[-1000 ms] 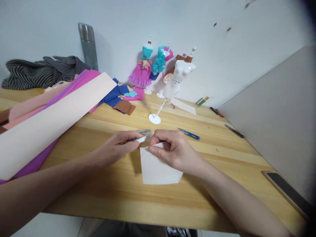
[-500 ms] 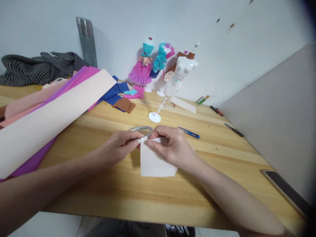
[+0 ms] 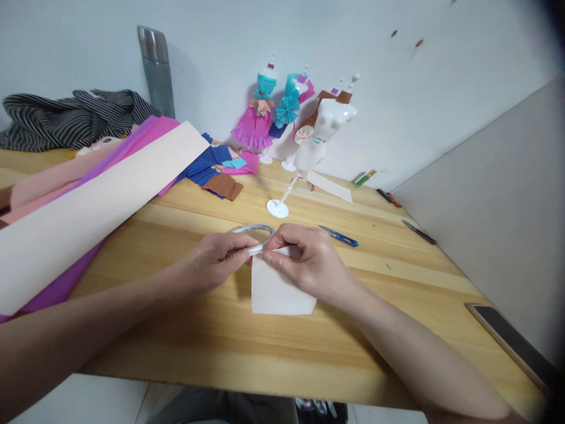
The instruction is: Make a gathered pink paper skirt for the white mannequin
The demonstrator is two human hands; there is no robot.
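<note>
My left hand (image 3: 220, 256) is closed on a roll of tape (image 3: 265, 229), which stands out behind its fingertips as a thin ring. My right hand (image 3: 304, 256) pinches the top edge of a small white sheet (image 3: 282, 291) that hangs down over the wooden table (image 3: 212, 353). The fingertips of both hands nearly meet at the sheet's top left corner, beside the tape. Just beyond the hands stands a white dress form (image 3: 329, 121) on a round base. Blue snips (image 3: 342, 237) lie to the right of my right hand.
Long paper strips (image 3: 101, 200) slant across the left side. Behind are a striped cloth (image 3: 79, 118), a bottle (image 3: 158, 76), folded blue pieces (image 3: 205, 165) and dressed forms (image 3: 256, 121). A phone (image 3: 507, 341) lies at the right, with a dark pen-like tool (image 3: 419, 232) farther back.
The tape ring has tilted slightly and shows more of its side between the fingertips. The sheet's top left corner sits a little lower. Both hands keep nearly the same place.
</note>
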